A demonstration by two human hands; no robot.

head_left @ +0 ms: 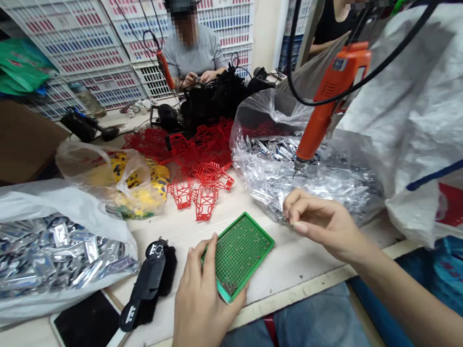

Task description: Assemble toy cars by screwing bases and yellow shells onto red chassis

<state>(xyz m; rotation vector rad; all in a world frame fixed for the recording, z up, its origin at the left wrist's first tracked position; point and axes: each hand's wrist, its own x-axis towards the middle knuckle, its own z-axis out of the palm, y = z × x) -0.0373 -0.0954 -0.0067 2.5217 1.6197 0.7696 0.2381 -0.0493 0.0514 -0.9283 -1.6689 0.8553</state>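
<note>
My left hand (pixel 204 293) grips the near left side of a green tray (pixel 271 241), thumb along the lower edge and fingers over the upper left rim. Small screws (pixel 231 287) lie in the tray, many heaped at its near corner. To the right of the tray my right hand (pixel 322 222) is raised with thumb and fingertips pinched together; whatever sits between them is too small to make out. Just above that hand hangs an orange electric screwdriver (pixel 321 110), its bit pointing down. Left of my left hand lies a black plastic part (pixel 150 282).
A tablet-like panel (pixel 87 332) lies at the front left. Bags of silvery parts (pixel 54 250) and yellow parts (pixel 146 187) stand on the left, another silvery bag (pixel 310 182) on the right. Red frames (pixel 205 198) are piled mid-table. A co-worker (pixel 193 51) sits opposite.
</note>
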